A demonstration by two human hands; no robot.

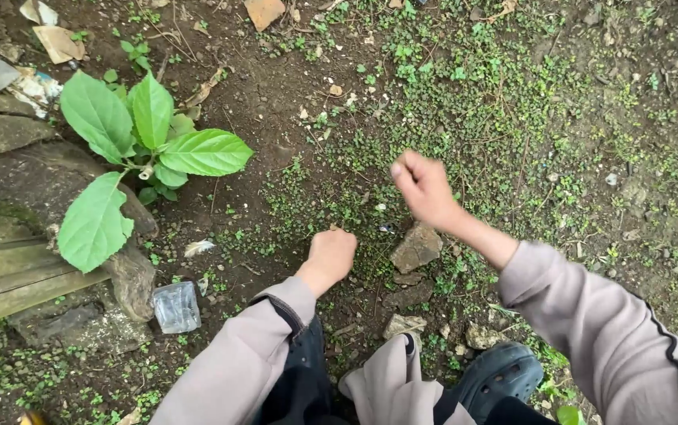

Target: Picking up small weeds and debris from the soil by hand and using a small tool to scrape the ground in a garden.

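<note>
Head view shows the left hand closed on small green ground weeds mid-frame, the right hand fisted above, maybe holding some, with many weeds left.

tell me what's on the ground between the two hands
In the head view, between the left hand and right hand lie soil with small green weeds and a brownish stone near the right wrist.
</note>
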